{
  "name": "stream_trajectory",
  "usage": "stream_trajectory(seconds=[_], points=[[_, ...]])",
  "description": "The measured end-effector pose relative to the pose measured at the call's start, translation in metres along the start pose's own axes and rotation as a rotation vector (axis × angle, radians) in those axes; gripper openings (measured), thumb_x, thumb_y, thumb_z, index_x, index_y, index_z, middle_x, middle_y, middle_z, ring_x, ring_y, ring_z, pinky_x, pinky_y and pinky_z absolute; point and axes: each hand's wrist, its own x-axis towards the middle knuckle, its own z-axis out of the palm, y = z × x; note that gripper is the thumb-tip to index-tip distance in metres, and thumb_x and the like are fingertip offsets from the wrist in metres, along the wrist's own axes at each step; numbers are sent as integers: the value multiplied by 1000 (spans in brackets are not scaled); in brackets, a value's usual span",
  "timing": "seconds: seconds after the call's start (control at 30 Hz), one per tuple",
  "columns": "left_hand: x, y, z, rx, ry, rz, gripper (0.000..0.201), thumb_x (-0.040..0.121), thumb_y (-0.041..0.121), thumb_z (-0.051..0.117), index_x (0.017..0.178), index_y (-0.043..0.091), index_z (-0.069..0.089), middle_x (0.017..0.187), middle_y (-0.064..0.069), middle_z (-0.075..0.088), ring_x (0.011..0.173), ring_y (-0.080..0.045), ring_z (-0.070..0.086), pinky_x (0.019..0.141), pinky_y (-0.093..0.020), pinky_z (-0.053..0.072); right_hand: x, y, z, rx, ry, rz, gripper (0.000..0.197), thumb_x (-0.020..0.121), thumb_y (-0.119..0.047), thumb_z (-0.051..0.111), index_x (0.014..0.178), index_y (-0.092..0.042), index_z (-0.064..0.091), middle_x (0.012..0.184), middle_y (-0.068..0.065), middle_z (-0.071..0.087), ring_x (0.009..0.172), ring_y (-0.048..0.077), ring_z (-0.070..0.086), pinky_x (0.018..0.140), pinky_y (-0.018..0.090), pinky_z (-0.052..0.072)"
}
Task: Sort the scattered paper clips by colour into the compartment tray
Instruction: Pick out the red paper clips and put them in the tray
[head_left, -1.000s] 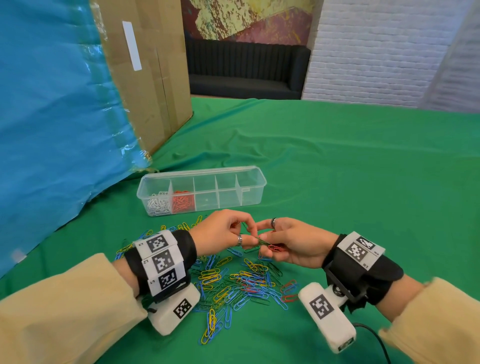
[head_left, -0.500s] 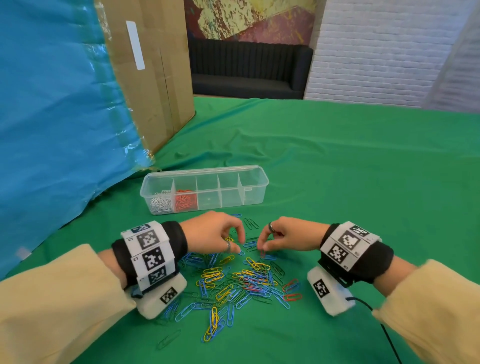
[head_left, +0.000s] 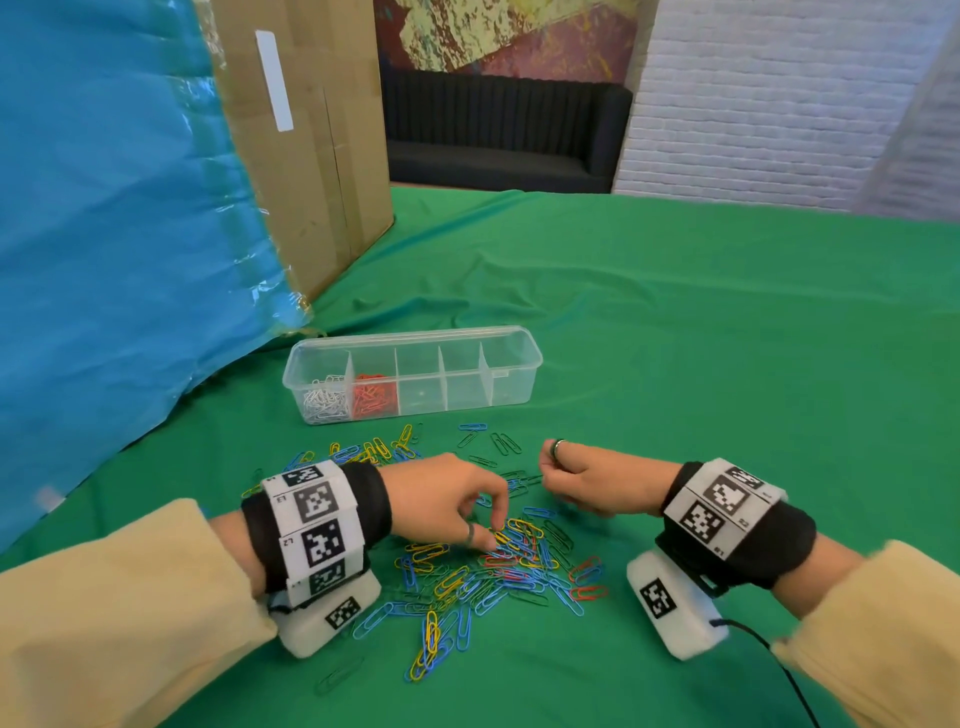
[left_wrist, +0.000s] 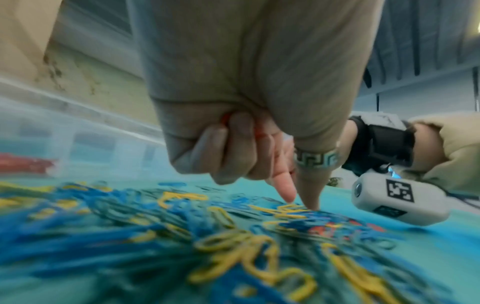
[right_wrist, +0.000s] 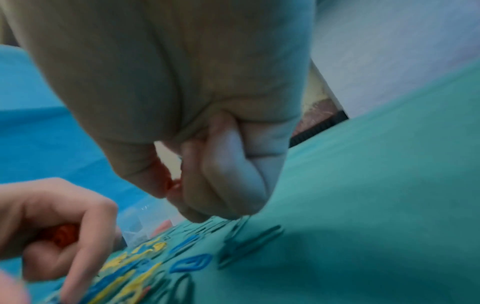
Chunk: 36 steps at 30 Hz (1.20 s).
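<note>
Right wrist view – blurred right hand (right_wrist: 207, 127), grip contents unclear

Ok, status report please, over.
Left hand holds red paper clips, fingertip on mixed pile. Right hand pinches red clip. Compartment tray: white, red sections started. Path clear.

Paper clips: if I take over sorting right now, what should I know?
Left hand: curled round red clips, two fingers touching the pile.
Right hand: curled, seemingly pinching a red clip.
Tray: white clips in the leftmost compartment, red ones next to them; the other three are empty.
Left to do: blue, yellow, green and remaining red ones on the cloth.
</note>
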Motion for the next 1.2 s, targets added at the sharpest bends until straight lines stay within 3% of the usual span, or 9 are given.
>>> stream_trajectory(seconds=[0.1, 0.27, 0.37, 0.47, 0.63, 0.73, 0.87, 1.1, 1.2], points=[[2, 9, 6, 95, -56, 6, 25, 84, 40, 64, 101, 23, 60, 60, 8, 42, 55, -5, 41, 55, -25, 29, -8, -2, 4, 197, -58, -3, 19, 96, -8, 37, 80, -17, 32, 65, -3, 45, 43, 6, 33, 38, 16, 32], [5, 2, 1, 210, -13, -153, 21, 95, 33, 46, 110, 20, 51, 103, -4, 63, 94, -24, 56, 70, -26, 36, -14, -7, 9, 195, -144, -52, 16, 97, -2, 31, 99, -17, 36, 62, -2, 43, 38, 5, 33, 37, 15, 29], [4, 1, -1, 147, 20, -141, 21, 93, 21, 43, 114, 22, 47, 82, 4, 58, 76, -21, 51, 67, -27, 36, -13, -11, 7, 14, -150, -115, 33, 92, 3, 30, 102, -22, 49, 65, -4, 45, 49, 3, 36, 51, 14, 32], [3, 6, 0, 112, 8, -72, 23, 89, 20, 51, 111, 26, 53, 60, 8, 42, 62, -15, 41, 60, -25, 29, -11, -13, 6, -155, -146, -118, 34, 92, -2, 34, 104, -17, 63, 63, 2, 40, 55, 13, 33, 54, 22, 30], [2, 6, 1, 154, 50, -94, 22, 84, 26, 60, 106, 27, 56, 63, 10, 41, 70, -15, 43, 60, -24, 29, -11, -11, 2, -307, -32, -48, 26, 96, -19, 42, 109, -16, 64, 62, -12, 42, 53, 2, 37, 50, 12, 29], [1, 3, -1, 140, 56, -104, 22, 83, 27, 62, 104, 26, 55, 63, 10, 41, 68, -16, 42, 59, -25, 28, -12, -10, 0, -314, 3, -64, 21, 93, -30, 53, 108, -19, 64, 57, -9, 41, 50, 2, 39, 49, 14, 31], [2, 1, -1, 133, 51, -142, 17, 86, 29, 59, 103, 29, 59, 63, 11, 41, 71, -14, 44, 60, -24, 29, -11, -12, 1, -316, -36, -116, 16, 88, -27, 62, 102, -22, 66, 51, -2, 36, 44, 3, 41, 45, 18, 28], [2, -1, -2, 131, 70, -137, 18, 83, 19, 59, 99, 27, 60, 60, 10, 41, 55, -2, 38, 52, -24, 28, -7, -13, 0, -389, -39, -59, 23, 83, -33, 68, 98, -16, 66, 57, -7, 38, 49, 4, 36, 46, 17, 25], [1, -1, -3, 144, 65, -148, 13, 84, 22, 59, 96, 26, 63, 59, 10, 41, 57, -3, 40, 50, -23, 27, -8, -12, 0, -392, -54, -63, 15, 84, -31, 67, 92, -19, 64, 58, -8, 38, 50, 3, 36, 47, 17, 26]])
